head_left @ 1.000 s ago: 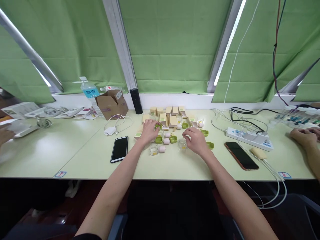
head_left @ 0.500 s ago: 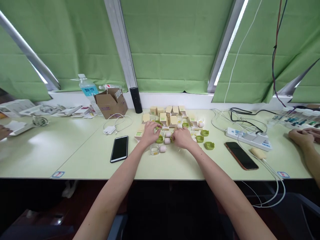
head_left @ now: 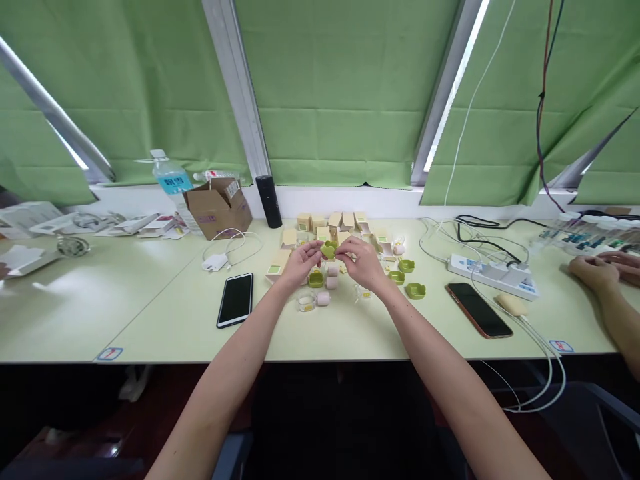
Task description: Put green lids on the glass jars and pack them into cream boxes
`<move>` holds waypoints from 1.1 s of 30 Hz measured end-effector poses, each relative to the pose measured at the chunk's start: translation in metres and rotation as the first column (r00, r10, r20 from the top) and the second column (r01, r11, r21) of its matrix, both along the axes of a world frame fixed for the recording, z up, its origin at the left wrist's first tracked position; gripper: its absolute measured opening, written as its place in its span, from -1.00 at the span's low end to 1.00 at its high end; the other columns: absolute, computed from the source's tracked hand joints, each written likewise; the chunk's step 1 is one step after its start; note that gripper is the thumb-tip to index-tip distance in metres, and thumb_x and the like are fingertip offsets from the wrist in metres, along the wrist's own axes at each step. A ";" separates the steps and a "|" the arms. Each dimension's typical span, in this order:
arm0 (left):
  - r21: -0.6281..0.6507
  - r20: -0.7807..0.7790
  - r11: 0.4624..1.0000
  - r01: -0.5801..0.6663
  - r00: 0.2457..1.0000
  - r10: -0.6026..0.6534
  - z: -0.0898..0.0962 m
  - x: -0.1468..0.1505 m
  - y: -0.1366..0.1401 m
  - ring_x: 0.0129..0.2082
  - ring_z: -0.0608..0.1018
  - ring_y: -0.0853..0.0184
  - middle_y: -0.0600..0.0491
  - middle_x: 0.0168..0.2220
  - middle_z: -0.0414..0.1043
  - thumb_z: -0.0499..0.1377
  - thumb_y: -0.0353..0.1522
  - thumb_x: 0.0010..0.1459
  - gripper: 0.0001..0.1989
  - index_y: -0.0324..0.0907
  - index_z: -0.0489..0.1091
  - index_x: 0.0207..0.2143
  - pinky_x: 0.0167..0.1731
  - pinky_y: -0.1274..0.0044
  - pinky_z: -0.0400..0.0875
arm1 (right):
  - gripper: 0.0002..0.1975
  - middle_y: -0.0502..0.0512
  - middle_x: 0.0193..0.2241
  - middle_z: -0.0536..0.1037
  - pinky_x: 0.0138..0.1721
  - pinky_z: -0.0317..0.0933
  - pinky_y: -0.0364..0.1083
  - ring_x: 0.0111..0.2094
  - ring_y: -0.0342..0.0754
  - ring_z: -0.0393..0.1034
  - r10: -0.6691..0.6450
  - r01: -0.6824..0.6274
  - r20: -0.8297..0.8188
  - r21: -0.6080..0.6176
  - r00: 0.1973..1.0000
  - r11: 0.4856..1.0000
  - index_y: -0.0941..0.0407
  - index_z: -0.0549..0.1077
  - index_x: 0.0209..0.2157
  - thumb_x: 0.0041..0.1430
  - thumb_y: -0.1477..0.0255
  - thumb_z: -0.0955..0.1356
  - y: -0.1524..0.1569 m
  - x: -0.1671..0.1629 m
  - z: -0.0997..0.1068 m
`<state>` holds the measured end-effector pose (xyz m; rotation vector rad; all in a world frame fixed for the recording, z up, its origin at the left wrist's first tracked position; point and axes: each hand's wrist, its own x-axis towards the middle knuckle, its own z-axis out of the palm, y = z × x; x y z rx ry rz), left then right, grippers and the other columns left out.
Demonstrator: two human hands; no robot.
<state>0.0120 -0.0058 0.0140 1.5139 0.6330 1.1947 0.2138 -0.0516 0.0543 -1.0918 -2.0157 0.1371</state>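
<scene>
Between my two hands a small green plastic tray (head_left: 329, 250) is raised above the table, tilted toward me. My left hand (head_left: 301, 261) pinches its left edge, and my right hand (head_left: 361, 261) pinches its right edge. Below them lie a similar green tray (head_left: 315, 279), pale pink cylinders (head_left: 331, 283) and a clear round cup (head_left: 306, 303). Another clear piece (head_left: 363, 293) rests under my right wrist. More green trays (head_left: 415, 291) sit to the right. Several small cream boxes (head_left: 335, 221) stand behind my hands.
A phone (head_left: 235, 300) lies at left, another phone (head_left: 479, 310) at right beside a power strip (head_left: 493, 275) and cables. A cardboard box (head_left: 219, 208), a water bottle (head_left: 173, 181) and a black flask (head_left: 269, 201) stand at the back. Another person's hands (head_left: 595, 273) rest at far right.
My hands have come closer together and lifted a green tray between them. My right hand has moved up and away from the clear piece on the table. The view has shifted slightly.
</scene>
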 end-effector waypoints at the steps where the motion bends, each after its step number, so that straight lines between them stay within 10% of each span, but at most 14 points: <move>1: -0.007 0.031 1.000 0.009 0.999 -0.009 -0.002 0.000 0.001 -0.20 0.59 0.23 -0.11 -0.15 0.58 0.44 0.03 0.05 -0.32 -0.22 0.44 0.06 -0.27 0.44 0.44 | -0.78 0.12 -0.25 0.57 -0.15 0.33 -0.06 -0.23 -0.02 0.46 0.009 -0.009 -0.029 -0.006 1.000 1.000 0.09 0.64 -0.27 0.35 0.53 0.33 0.002 -0.001 -0.003; 9: -0.038 0.187 0.998 -0.043 0.981 0.049 -0.004 0.000 0.005 -0.23 0.58 0.31 -0.05 -0.15 0.57 0.52 -0.10 -0.02 -0.35 -0.19 0.43 0.04 -0.30 0.51 0.46 | -0.76 0.12 -0.17 0.64 -0.11 0.34 -0.07 -0.16 -0.02 0.52 -0.116 0.117 0.013 -0.070 0.993 0.991 0.09 0.61 -0.11 0.33 0.53 0.31 0.008 -0.006 -0.006; 15: -0.021 0.282 0.998 -0.054 0.958 0.058 -0.008 0.001 0.010 -0.21 0.59 0.32 -0.05 -0.12 0.59 0.56 -0.15 -0.06 -0.35 -0.18 0.44 0.02 -0.30 0.53 0.47 | -0.88 0.17 -0.22 0.71 0.07 0.22 0.05 -0.12 0.09 0.59 -0.329 0.540 0.581 -0.234 0.744 0.809 0.08 0.63 -0.24 0.18 0.42 0.44 0.018 -0.009 -0.002; 33: 0.016 0.262 1.000 0.004 0.965 -0.008 -0.015 0.003 0.011 -0.15 0.62 0.29 -0.09 -0.08 0.60 0.52 -0.19 0.02 -0.40 -0.19 0.45 0.06 -0.24 0.50 0.51 | -0.70 0.34 -0.08 0.69 0.03 0.33 0.02 0.03 0.16 0.60 -0.232 0.552 0.702 -0.269 0.674 0.789 0.15 0.59 -0.02 0.21 0.58 0.40 0.032 -0.020 -0.010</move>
